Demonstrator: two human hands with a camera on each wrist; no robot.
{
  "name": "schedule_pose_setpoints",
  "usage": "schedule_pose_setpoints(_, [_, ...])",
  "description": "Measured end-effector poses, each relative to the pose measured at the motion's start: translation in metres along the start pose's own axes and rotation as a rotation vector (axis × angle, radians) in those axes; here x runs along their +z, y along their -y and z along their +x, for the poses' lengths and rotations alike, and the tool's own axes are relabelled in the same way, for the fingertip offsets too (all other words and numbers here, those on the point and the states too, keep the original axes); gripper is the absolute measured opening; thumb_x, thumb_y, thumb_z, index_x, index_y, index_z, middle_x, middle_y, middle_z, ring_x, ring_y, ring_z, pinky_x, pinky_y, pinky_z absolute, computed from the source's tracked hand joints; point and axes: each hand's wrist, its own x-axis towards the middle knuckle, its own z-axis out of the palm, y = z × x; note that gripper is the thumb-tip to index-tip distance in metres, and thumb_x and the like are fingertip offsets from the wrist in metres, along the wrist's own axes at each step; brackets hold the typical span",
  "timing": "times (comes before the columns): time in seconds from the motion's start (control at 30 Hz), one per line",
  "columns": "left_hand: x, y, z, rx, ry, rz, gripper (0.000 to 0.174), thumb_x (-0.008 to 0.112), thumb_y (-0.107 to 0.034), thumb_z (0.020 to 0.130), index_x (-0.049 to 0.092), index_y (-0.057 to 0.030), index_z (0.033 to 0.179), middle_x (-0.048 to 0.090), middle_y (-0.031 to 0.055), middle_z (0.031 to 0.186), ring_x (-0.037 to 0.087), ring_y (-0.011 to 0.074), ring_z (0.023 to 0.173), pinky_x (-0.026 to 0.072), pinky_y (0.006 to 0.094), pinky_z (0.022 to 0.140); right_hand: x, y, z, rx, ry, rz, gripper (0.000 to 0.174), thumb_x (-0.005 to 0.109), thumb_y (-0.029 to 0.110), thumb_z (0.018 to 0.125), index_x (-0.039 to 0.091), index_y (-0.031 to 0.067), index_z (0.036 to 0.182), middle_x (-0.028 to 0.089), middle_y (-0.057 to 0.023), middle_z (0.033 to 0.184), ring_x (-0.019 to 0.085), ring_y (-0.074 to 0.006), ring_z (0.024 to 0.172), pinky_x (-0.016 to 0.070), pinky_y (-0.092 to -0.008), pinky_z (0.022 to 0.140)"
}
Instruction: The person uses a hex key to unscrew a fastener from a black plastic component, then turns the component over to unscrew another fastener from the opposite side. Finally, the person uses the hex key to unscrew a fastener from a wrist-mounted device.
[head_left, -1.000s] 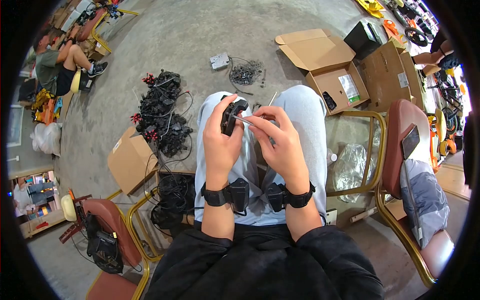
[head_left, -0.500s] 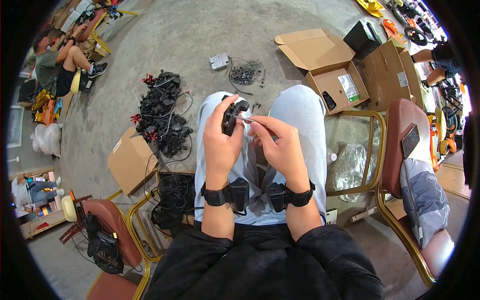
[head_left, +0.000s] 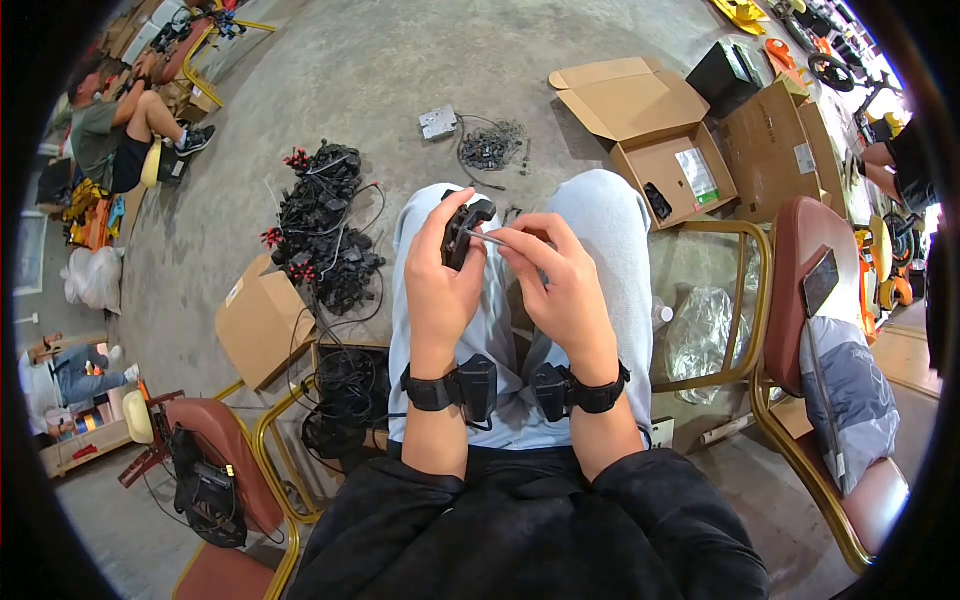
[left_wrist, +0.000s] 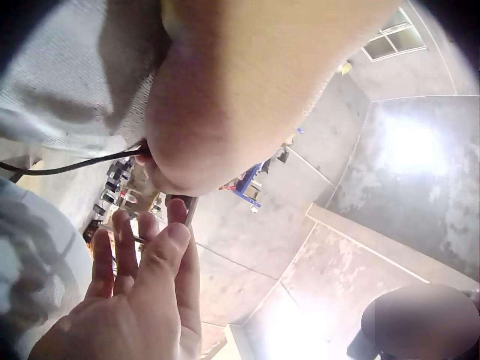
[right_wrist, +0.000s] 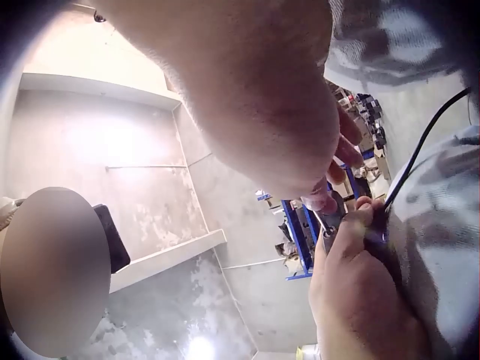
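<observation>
Above the lap, my left hand (head_left: 440,295) grips a small black plastic part (head_left: 458,245), with the thumb and fingers on either side of it. A black cable (right_wrist: 429,150) runs near that hand in the right wrist view. My right hand (head_left: 562,290) pinches a thin metal rod (head_left: 487,238) that looks like a hex key, between thumb and fingertips. The rod's tip meets the face of the black part, at a small round hole in the right wrist view. The rod's far end is hidden behind the right fingers.
A heap of black parts with cables (head_left: 325,230) lies on the floor at left. Ahead are a silver metal box (head_left: 438,123) and a pile of small dark pieces (head_left: 490,148). An open cardboard box (head_left: 680,185) sits at right. Chairs (head_left: 815,290) flank the lap.
The right fingers have shifted along and around the rod, drawing lower and then rising again. The rod's far end, visible earlier, is now hidden. The left hand keeps its place.
</observation>
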Motion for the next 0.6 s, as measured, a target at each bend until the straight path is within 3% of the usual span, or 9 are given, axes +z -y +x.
schedule_pose_setpoints(0.07, [0.0,0.0,0.0,0.024,0.001,0.025,0.041,0.067,0.002,0.084,0.063,-0.005,0.124,0.069,0.0162,0.112,0.066,0.0329,0.099,0.0511,0.0387,0.086,0.0,-0.001,-0.001,-0.017,-0.009,-0.009,0.02,0.067,0.002,0.089,0.072,0.0069,0.108,0.066,-0.0105,0.09,0.064,-0.0292,0.074,0.052,-0.0342,0.065])
schedule_pose_setpoints(0.17, [0.001,-0.002,0.0,-0.004,0.007,0.012,0.041,0.068,0.0,0.084,0.063,-0.0056,0.124,0.069,0.0158,0.111,0.065,0.0337,0.097,0.051,0.039,0.086,-0.006,0.005,-0.003,0.123,0.055,0.072,0.018,0.067,0.003,0.091,0.072,0.0069,0.108,0.066,-0.0097,0.087,0.066,-0.0251,0.072,0.0523,-0.0315,0.064])
schedule_pose_setpoints(0.23, [0.0,-0.001,-0.001,-0.034,0.036,0.036,0.041,0.068,0.0,0.084,0.063,-0.0063,0.124,0.069,0.0151,0.11,0.065,0.0319,0.096,0.0511,0.038,0.085,-0.012,0.01,-0.003,0.801,0.212,0.603,0.017,0.066,0.005,0.093,0.072,0.0053,0.109,0.067,-0.0086,0.084,0.066,-0.0182,0.069,0.0517,-0.0292,0.061])
schedule_pose_setpoints(0.37, [0.001,-0.003,-0.001,-0.031,-0.003,-0.008,0.041,0.068,0.0,0.084,0.064,-0.007,0.125,0.07,0.0143,0.109,0.065,0.0302,0.095,0.0512,0.0371,0.085,-0.011,0.006,-0.005,0.731,0.144,0.55,0.017,0.065,0.006,0.095,0.071,0.0038,0.111,0.067,-0.0085,0.083,0.066,-0.0135,0.068,0.0509,-0.0275,0.059])
schedule_pose_setpoints(0.43, [0.001,0.0,-0.002,-0.045,0.001,-0.038,0.041,0.068,0.0,0.085,0.064,-0.0069,0.125,0.07,0.0141,0.109,0.066,0.0292,0.095,0.0512,0.0367,0.085,-0.008,0.004,-0.004,0.403,0.092,0.299,0.019,0.066,0.006,0.094,0.071,0.0034,0.111,0.067,-0.0087,0.084,0.066,-0.0162,0.069,0.0513,-0.0276,0.061])
schedule_pose_setpoints(0.6, [0.0,-0.001,-0.002,-0.033,0.002,-0.011,0.041,0.068,0.001,0.084,0.063,-0.0064,0.125,0.07,0.0147,0.11,0.066,0.0299,0.097,0.0512,0.0369,0.086,-0.006,0.003,-0.002,0.158,0.083,0.098,0.022,0.068,0.005,0.09,0.071,0.0051,0.112,0.066,-0.0104,0.095,0.067,-0.0235,0.081,0.0533,-0.032,0.069])
